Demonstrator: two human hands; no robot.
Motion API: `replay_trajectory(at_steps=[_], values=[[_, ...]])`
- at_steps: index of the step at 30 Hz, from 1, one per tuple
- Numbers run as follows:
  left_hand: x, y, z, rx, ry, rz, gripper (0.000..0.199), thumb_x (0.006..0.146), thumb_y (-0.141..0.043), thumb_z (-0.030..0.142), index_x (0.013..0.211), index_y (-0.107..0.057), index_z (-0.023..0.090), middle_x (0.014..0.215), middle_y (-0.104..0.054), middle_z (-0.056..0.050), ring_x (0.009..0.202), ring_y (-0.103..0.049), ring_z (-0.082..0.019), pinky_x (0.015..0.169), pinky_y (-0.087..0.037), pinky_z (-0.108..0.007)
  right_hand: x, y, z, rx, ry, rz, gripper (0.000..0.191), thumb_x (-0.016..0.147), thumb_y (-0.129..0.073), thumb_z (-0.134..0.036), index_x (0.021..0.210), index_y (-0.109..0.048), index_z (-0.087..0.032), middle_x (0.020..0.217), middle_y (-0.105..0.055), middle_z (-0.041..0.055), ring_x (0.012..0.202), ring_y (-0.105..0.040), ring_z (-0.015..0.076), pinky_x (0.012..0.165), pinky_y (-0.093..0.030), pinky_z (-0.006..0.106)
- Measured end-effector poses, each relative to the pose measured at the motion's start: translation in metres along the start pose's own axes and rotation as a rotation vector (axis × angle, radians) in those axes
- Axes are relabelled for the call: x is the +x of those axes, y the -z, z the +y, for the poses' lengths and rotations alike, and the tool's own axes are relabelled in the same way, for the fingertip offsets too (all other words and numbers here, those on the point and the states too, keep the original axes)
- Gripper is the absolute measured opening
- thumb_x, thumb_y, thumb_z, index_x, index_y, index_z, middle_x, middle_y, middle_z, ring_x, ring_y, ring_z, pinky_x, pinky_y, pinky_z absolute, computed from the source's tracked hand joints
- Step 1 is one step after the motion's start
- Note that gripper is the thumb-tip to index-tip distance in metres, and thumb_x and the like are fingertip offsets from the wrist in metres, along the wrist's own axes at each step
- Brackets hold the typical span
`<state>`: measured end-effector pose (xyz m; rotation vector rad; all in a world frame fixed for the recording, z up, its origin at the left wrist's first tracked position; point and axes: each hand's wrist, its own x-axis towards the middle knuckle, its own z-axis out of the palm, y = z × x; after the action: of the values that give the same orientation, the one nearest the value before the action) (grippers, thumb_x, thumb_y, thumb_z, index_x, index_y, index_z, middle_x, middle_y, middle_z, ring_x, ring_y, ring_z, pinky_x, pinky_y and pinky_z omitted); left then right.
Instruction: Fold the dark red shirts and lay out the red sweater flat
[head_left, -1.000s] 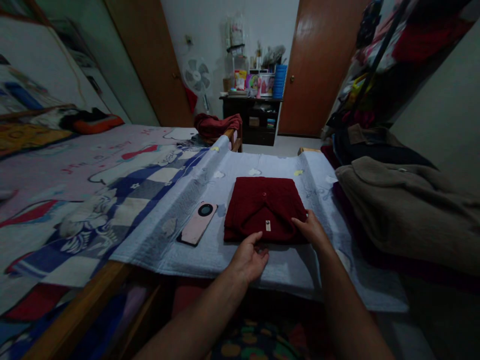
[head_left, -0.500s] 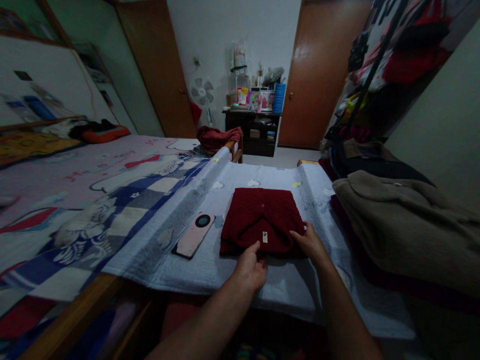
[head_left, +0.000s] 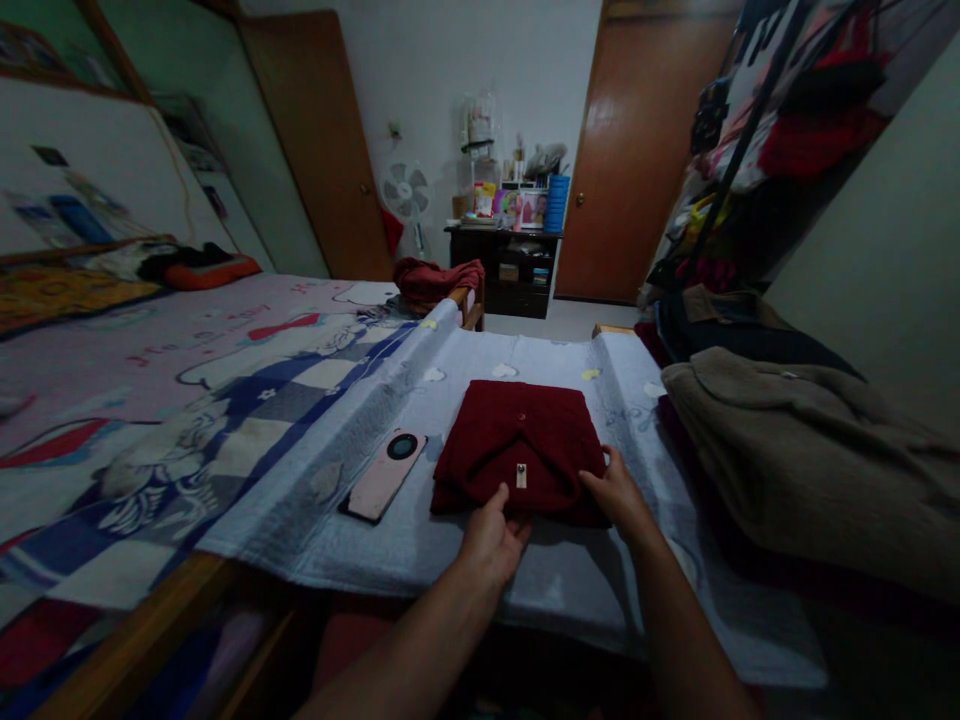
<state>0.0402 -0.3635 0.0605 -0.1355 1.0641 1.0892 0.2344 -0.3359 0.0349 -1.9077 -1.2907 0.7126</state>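
Observation:
A dark red sweater, folded into a neat rectangle, lies on a light blue cloth. A button and a small pale label show on it, the label near the front edge. My left hand pinches that front edge, thumb on top and fingers partly hidden underneath. At the right front corner, my right hand grips the sweater's side between thumb and fingers. A pink phone with a round black camera ring lies face down to the left of the sweater.
Folded clothes, a grey-brown coat on top, are stacked on the right. The bed with a patterned cover adjoins on the left. Behind stand a crumpled red cloth, a dark cabinet, a fan and hanging clothes.
The sweater's front edge has shifted slightly left and toward me, with both hands still at it. The camera view has tilted a little. The phone stays in place on the cloth.

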Motion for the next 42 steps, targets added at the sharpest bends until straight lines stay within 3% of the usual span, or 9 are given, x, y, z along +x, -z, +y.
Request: replay_trajectory(at_steps=[6, 9, 12, 16, 20, 24, 30, 36, 42], values=[[-0.017, 0.019, 0.021, 0.144, -0.109, -0.013, 0.012, 0.086, -0.063, 0.024, 0.098, -0.062, 0.02, 0.091, -0.071, -0.005, 0.069, -0.066, -0.017, 0.069, -0.053, -0.035, -0.03, 0.004, -0.011, 0.024, -0.045, -0.105, 0.088, 0.072, -0.063, -0.037, 0.145, -0.021, -0.013, 0.105, -0.069, 0.0118, 0.097, -0.067, 0.0255, 0.079, -0.052, 0.032], [-0.02, 0.034, 0.031, 0.185, -0.149, -0.001, 0.015, 0.086, -0.062, 0.026, 0.1, -0.062, 0.019, 0.094, -0.072, -0.006, 0.068, -0.067, -0.017, 0.065, -0.054, -0.034, -0.045, 0.008, -0.014, 0.078, -0.034, -0.289, 0.087, 0.075, -0.063, -0.042, 0.145, -0.02, -0.015, 0.085, -0.071, 0.0048, 0.073, -0.069, 0.0221, 0.063, -0.051, 0.029], [-0.016, 0.049, 0.037, 0.191, -0.151, -0.005, 0.018, 0.088, -0.061, 0.026, 0.105, -0.062, 0.02, 0.099, -0.072, -0.007, 0.071, -0.069, -0.019, 0.065, -0.055, -0.035, -0.042, 0.017, -0.017, 0.007, 0.006, -0.358, 0.07, 0.079, -0.06, -0.049, 0.137, -0.038, -0.017, 0.064, -0.065, -0.0015, 0.054, -0.062, 0.0188, 0.051, -0.044, 0.026], [-0.012, 0.06, 0.036, 0.152, -0.117, -0.013, 0.02, 0.089, -0.058, 0.026, 0.109, -0.059, 0.02, 0.102, -0.072, -0.009, 0.076, -0.071, -0.021, 0.071, -0.057, -0.039, -0.002, 0.025, -0.031, -0.227, 0.146, -0.117, 0.043, 0.083, -0.056, -0.048, 0.111, -0.061, -0.016, 0.078, -0.07, 0.0059, 0.071, -0.065, 0.0202, 0.062, -0.044, 0.027], [-0.01, 0.061, 0.032, 0.143, -0.124, -0.009, 0.021, 0.089, -0.058, 0.025, 0.11, -0.057, 0.02, 0.103, -0.072, -0.011, 0.078, -0.072, -0.022, 0.073, -0.057, -0.041, 0.055, 0.012, -0.059, -0.406, 0.282, -0.07, 0.033, 0.088, -0.052, -0.04, 0.101, -0.068, -0.014, 0.099, -0.071, 0.0119, 0.094, -0.065, 0.0227, 0.079, -0.045, 0.028], [-0.007, 0.062, 0.029, 0.154, -0.132, 0.004, 0.024, 0.089, -0.058, 0.027, 0.112, -0.053, 0.023, 0.109, -0.071, -0.01, 0.08, -0.072, -0.021, 0.073, -0.056, -0.041, 0.1, -0.015, -0.085, -0.527, 0.313, -0.175, 0.042, 0.092, -0.048, -0.04, 0.116, -0.064, -0.01, 0.12, -0.065, 0.017, 0.112, -0.06, 0.0242, 0.09, -0.042, 0.028], [-0.005, 0.063, 0.026, 0.16, -0.151, 0.003, 0.037, 0.089, -0.058, 0.028, 0.123, -0.046, 0.031, 0.12, -0.066, -0.009, 0.088, -0.071, -0.022, 0.076, -0.056, -0.043, 0.139, -0.045, -0.102, -0.563, 0.296, -0.396, 0.046, 0.092, -0.048, -0.044, 0.116, -0.065, -0.008, 0.12, -0.065, 0.0178, 0.107, -0.062, 0.0252, 0.088, -0.044, 0.029], [-0.003, 0.069, 0.02, 0.171, -0.211, -0.062, 0.047, 0.088, -0.06, 0.029, 0.13, -0.04, 0.038, 0.13, -0.061, -0.008, 0.096, -0.069, -0.022, 0.08, -0.055, -0.042, 0.156, -0.052, -0.106, -0.548, 0.229, -0.57, 0.043, 0.082, -0.063, -0.041, 0.115, -0.066, -0.013, 0.113, -0.07, 0.0116, 0.092, -0.067, 0.0218, 0.075, -0.049, 0.026], [0.002, 0.074, 0.018, 0.214, -0.298, -0.059, 0.055, 0.087, -0.061, 0.029, 0.134, -0.036, 0.041, 0.136, -0.056, -0.007, 0.105, -0.067, -0.022, 0.079, -0.056, -0.039, 0.167, -0.045, -0.109, -0.49, 0.207, -0.663, 0.047, 0.071, -0.071, -0.035, 0.113, -0.066, -0.016, 0.113, -0.069, 0.0102, 0.093, -0.066, 0.0237, 0.076, -0.05, 0.029]])
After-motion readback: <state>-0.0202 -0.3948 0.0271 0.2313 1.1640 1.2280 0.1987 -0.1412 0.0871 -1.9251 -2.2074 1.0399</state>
